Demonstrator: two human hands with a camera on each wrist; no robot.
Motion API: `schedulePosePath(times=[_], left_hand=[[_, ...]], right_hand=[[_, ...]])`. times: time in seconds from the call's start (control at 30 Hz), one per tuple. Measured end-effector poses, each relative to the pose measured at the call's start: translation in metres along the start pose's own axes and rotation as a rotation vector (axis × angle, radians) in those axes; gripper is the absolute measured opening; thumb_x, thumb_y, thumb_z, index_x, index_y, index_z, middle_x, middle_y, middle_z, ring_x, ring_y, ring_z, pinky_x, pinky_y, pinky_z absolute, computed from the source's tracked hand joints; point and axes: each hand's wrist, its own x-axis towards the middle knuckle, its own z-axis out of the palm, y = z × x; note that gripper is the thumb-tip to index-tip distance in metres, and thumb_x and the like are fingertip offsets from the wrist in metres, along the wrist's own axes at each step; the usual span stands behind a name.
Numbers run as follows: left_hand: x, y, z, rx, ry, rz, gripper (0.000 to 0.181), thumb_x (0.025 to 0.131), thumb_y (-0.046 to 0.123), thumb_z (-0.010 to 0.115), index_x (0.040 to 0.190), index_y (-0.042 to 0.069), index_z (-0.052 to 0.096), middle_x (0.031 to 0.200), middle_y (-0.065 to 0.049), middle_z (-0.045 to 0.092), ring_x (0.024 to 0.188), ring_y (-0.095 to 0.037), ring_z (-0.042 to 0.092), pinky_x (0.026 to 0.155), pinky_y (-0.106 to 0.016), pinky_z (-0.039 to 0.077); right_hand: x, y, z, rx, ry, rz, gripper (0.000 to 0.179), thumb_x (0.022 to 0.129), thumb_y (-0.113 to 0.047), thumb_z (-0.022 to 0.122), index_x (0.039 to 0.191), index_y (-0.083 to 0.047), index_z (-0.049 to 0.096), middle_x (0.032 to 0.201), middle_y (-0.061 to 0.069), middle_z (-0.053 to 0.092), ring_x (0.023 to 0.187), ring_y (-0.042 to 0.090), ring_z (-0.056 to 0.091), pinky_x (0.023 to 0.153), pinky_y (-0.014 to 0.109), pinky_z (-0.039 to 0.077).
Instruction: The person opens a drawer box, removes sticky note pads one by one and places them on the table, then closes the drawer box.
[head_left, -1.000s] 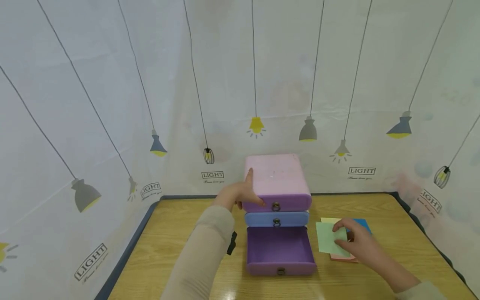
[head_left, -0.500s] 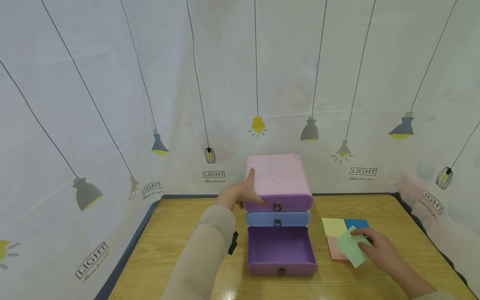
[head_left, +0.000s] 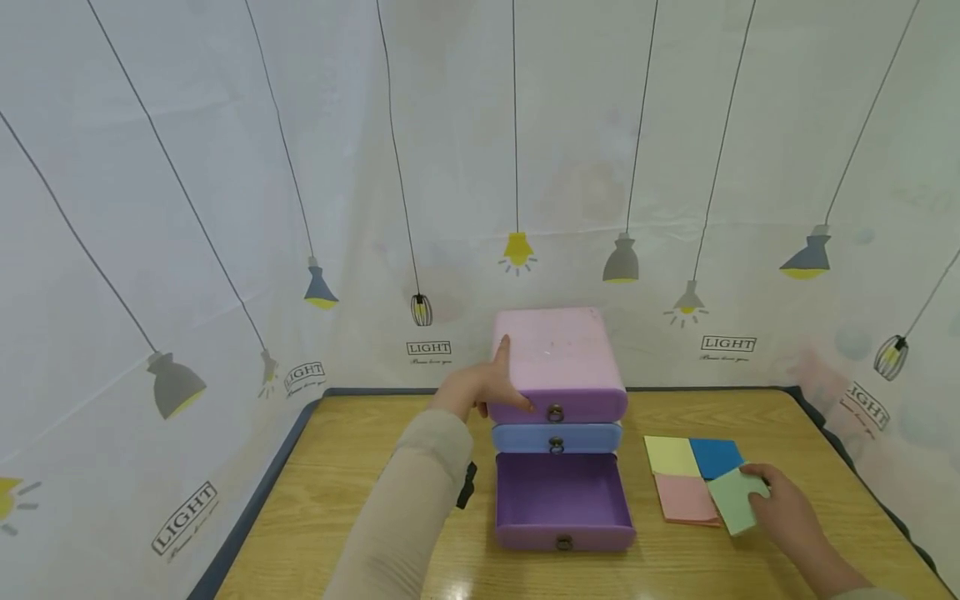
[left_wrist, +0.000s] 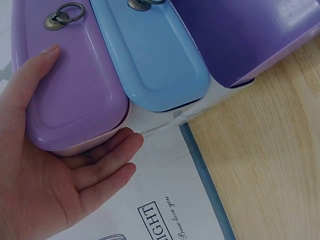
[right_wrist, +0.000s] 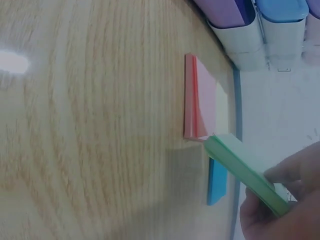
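My left hand (head_left: pixel 483 387) holds the upper left corner of a small drawer unit (head_left: pixel 555 346) with a pink top. In the left wrist view its thumb lies on the purple top drawer (left_wrist: pixel 75 95) and the other fingers lie along the side. The blue middle drawer (head_left: pixel 517 438) is closed; the purple bottom drawer (head_left: pixel 562 492) is pulled out with nothing visible inside. My right hand (head_left: pixel 787 510) pinches a green sticky note pad (right_wrist: pixel 240 167), tilted, at the corner between a pink pad (head_left: pixel 684 498) and a blue pad (head_left: pixel 716 457). A yellow pad (head_left: pixel 670 456) lies behind the pink one.
Everything stands on a wooden table (head_left: pixel 345 492) with a dark blue edge. A white wall sheet (head_left: pixel 450 167) printed with hanging lamps surrounds it. A small black object (head_left: pixel 466 487) shows beside the left forearm.
My right hand has moved right and toward me with the green pad, away from above the other pads, uncovering the yellow, blue and pink ones. The left hand stays on the drawer unit.
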Motion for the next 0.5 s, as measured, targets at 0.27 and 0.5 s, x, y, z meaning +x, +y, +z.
schedulePosePath(times=[0.27,0.5], left_hand=[[0.001,0.0,0.001,-0.006,0.006,0.0,0.133,0.075,0.031,0.084,0.152,0.022,-0.024,0.148,-0.03,0.032,0.072,-0.034,0.063,0.061,-0.041,0.056],[0.001,0.0,0.002,-0.001,0.003,-0.002,0.133,0.076,0.032,0.083,0.152,0.022,-0.024,0.148,-0.031,0.032,0.076,-0.039,0.065,0.062,-0.042,0.056]], right_hand=[[0.01,0.02,0.005,-0.011,-0.033,0.06,0.048,0.093,-0.002,0.047,0.136,0.015,0.036,0.14,0.043,0.026,0.127,0.06,0.025,0.099,0.067,0.03],[0.018,0.039,0.009,-0.037,-0.101,0.115,0.067,0.087,-0.013,0.071,0.134,0.019,0.035,0.137,0.045,0.026,0.124,0.061,0.027,0.1,0.068,0.03]])
